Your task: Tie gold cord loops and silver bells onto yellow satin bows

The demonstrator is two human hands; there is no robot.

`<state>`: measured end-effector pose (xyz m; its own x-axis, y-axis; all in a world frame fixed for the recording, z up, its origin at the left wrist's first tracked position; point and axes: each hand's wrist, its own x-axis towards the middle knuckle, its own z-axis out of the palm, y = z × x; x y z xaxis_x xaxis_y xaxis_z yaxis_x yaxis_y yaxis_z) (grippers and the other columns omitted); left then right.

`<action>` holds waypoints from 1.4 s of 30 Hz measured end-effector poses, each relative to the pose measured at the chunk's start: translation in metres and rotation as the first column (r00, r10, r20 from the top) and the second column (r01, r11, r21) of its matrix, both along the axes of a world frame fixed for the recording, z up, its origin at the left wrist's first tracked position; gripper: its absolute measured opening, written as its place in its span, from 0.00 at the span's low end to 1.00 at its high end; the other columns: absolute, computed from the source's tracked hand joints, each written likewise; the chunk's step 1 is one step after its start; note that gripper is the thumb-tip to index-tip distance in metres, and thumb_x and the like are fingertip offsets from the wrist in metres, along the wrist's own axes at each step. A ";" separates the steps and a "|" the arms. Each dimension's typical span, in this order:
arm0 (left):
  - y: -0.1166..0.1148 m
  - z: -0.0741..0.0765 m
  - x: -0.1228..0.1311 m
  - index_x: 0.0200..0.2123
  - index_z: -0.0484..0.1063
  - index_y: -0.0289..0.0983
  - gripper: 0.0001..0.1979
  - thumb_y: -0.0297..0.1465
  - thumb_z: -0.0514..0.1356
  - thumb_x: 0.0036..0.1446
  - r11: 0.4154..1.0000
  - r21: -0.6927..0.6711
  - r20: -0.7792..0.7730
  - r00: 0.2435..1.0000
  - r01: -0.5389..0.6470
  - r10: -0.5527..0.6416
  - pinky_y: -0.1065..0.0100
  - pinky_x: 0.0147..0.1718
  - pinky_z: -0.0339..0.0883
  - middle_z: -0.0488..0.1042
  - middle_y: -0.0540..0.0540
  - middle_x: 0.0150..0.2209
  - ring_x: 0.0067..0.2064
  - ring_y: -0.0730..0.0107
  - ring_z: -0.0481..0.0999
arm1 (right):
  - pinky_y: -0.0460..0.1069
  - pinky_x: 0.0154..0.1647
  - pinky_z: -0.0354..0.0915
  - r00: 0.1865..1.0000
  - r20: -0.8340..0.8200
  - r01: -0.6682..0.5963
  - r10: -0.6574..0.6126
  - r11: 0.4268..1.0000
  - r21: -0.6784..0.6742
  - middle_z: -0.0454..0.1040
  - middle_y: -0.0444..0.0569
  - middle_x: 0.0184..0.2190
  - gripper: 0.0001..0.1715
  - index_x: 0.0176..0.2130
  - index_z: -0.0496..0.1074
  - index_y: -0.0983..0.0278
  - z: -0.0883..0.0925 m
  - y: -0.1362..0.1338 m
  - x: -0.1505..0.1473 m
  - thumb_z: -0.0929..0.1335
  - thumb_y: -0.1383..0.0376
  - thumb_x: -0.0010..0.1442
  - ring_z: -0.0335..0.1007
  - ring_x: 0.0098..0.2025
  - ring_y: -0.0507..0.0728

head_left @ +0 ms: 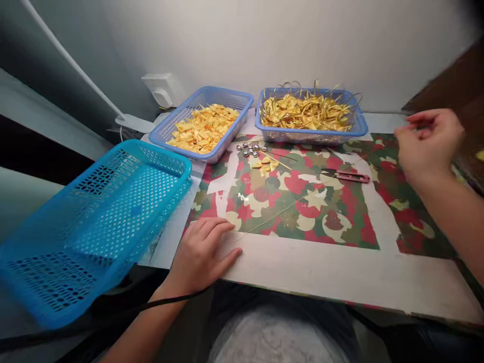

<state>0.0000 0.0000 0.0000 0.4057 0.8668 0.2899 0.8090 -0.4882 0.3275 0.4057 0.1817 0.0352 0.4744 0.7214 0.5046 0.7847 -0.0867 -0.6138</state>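
My left hand (202, 254) lies on the near part of the table, its thumb spread from the fingers, which rest on the surface. A thin thread (270, 219) starts by its fingertips and slants up across the camouflage-patterned sheet (280, 189) toward my right hand (431, 138). That hand is raised at the right, thumb and fingers pinched together at the thread's line; the held end is too fine to see clearly. Between the hands lie a gold ribbon bow (265, 165), several small silver bells (251, 149) and pink-handled thread snips (348, 175).
A blue basket of gold bows (242, 108) stands at the back. Beside it, another blue basket (312, 135) holds gold bows with cords. A bright blue basket (151, 217) sits tilted at the left, near a white lamp base (136, 122). A wall (272, 45) closes the back.
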 end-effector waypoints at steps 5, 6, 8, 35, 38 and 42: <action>-0.006 -0.001 -0.002 0.42 0.71 0.37 0.10 0.31 0.63 0.56 1.000 -0.004 0.046 0.999 -0.025 0.025 0.57 0.44 0.64 0.76 0.43 0.42 0.44 0.58 0.72 | 0.48 0.35 0.64 0.534 0.210 -0.819 0.819 0.563 -0.114 0.74 0.52 0.34 0.03 0.35 0.73 0.66 -0.008 -0.096 -0.087 0.68 0.69 0.59 0.69 0.36 0.53; -0.006 -0.002 -0.002 0.41 0.72 0.37 0.09 0.30 0.63 0.56 0.999 -0.003 0.056 0.998 -0.040 0.040 0.57 0.45 0.64 0.76 0.43 0.42 0.45 0.58 0.72 | 0.49 0.39 0.65 0.413 0.215 -0.883 0.885 0.447 -0.144 0.74 0.52 0.37 0.04 0.37 0.73 0.65 -0.012 -0.106 -0.102 0.67 0.70 0.60 0.70 0.39 0.55; -0.007 -0.003 -0.002 0.42 0.72 0.37 0.09 0.30 0.63 0.56 0.996 -0.007 0.072 0.994 -0.085 0.085 0.56 0.46 0.64 0.76 0.43 0.42 0.46 0.57 0.72 | 0.51 0.39 0.63 0.254 0.216 -0.924 0.943 0.302 -0.235 0.74 0.51 0.38 0.06 0.40 0.73 0.64 -0.021 -0.119 -0.127 0.66 0.70 0.62 0.68 0.39 0.56; -0.011 -0.002 0.001 0.51 0.67 0.40 0.18 0.28 0.63 0.57 0.984 -0.136 0.196 0.971 -0.112 0.138 0.55 0.53 0.62 0.71 0.43 0.50 0.53 0.58 0.67 | 0.50 0.39 0.55 0.231 0.119 -0.937 0.966 0.253 -0.240 0.69 0.50 0.37 0.09 0.35 0.62 0.64 -0.039 -0.121 -0.174 0.59 0.68 0.69 0.61 0.38 0.54; 0.000 0.001 0.010 0.53 0.66 0.42 0.19 0.29 0.62 0.58 0.986 -0.149 0.183 0.977 -0.079 0.106 0.56 0.54 0.61 0.71 0.44 0.51 0.55 0.58 0.66 | 0.50 0.40 0.58 0.256 0.052 -0.952 0.965 0.261 -0.161 0.67 0.50 0.37 0.07 0.35 0.61 0.64 -0.034 -0.119 -0.170 0.59 0.69 0.68 0.62 0.39 0.54; 0.028 0.015 0.019 0.56 0.65 0.41 0.26 0.34 0.66 0.54 0.987 -0.153 0.094 0.994 -0.043 0.058 0.46 0.57 0.57 0.67 0.40 0.57 0.60 0.49 0.63 | 0.49 0.41 0.61 0.272 -0.114 -0.962 0.956 0.274 0.000 0.65 0.49 0.36 0.06 0.35 0.60 0.63 -0.026 -0.117 -0.162 0.60 0.68 0.68 0.62 0.40 0.54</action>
